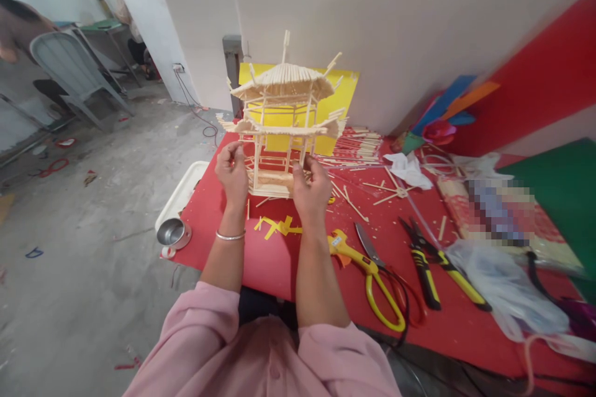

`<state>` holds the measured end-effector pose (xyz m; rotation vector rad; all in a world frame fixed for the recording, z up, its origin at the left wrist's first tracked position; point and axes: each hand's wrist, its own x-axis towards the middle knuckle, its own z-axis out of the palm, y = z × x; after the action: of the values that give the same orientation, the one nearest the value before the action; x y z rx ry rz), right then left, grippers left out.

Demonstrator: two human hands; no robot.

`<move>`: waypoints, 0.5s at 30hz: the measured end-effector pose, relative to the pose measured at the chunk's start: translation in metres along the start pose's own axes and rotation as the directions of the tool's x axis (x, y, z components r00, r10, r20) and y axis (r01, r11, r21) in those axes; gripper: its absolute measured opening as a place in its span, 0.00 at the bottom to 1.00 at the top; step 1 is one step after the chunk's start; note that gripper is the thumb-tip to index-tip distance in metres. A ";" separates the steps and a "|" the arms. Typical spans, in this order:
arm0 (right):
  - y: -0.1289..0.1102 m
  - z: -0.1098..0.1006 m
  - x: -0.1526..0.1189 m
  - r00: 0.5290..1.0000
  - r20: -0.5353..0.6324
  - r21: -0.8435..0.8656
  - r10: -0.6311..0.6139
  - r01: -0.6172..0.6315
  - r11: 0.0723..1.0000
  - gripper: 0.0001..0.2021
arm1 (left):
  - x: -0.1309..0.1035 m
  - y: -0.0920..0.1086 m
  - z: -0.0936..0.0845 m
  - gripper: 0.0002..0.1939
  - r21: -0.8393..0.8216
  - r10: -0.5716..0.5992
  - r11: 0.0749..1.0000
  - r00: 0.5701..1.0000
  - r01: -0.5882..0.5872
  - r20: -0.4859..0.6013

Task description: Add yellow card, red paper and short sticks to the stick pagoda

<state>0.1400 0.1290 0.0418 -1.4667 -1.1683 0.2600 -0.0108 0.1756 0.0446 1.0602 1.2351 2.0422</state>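
Note:
A two-tiered pagoda model (284, 130) built of thin pale wooden sticks stands upright in the middle of the view. My left hand (233, 175) grips its left side below the lower roof, thumb and fingers closed on the frame. On the right side, my right hand (313, 186) pinches the frame near a post, its fingertips partly hidden by the sticks. Behind the model leans a yellow sheet (347, 90). Scraps of yellow paper (279, 227) lie in front of it on the red table (270, 260).
Right of my arms lie a yellow glue gun (351, 251), scissors (384, 298), black-yellow pliers (426, 279) and a plastic bag (503, 291). Loose sticks (361, 142) lie behind. A metal cup (174, 233) sits at the left edge. A person (23, 25) is far left.

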 end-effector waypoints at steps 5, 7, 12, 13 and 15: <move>0.000 -0.001 0.001 1.000 0.020 -0.016 0.000 0.000 1.000 0.21 | -0.001 0.004 0.002 0.05 -0.046 -0.045 0.998 0.998 0.043 -0.053; 0.000 0.000 0.002 1.000 0.016 -0.018 -0.004 0.004 1.000 0.21 | 0.000 0.002 0.001 0.06 -0.038 -0.042 0.998 0.997 0.040 -0.063; 0.000 0.001 0.003 1.000 0.004 -0.011 -0.008 0.008 1.000 0.20 | 0.003 -0.004 0.000 0.05 -0.050 0.024 0.998 0.988 -0.032 -0.155; 0.000 0.001 0.004 1.000 0.004 -0.011 -0.008 0.008 1.000 0.20 | 0.004 -0.005 0.001 0.05 -0.066 0.027 0.997 0.984 -0.039 -0.178; 0.000 0.001 0.003 1.000 0.002 -0.014 -0.006 0.006 1.000 0.20 | 0.005 -0.005 0.003 0.06 -0.092 0.012 0.995 0.980 -0.031 -0.199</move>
<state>0.1413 0.1320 0.0431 -1.4755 -1.1785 0.2497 -0.0106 0.1826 0.0430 0.8469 1.2130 2.2436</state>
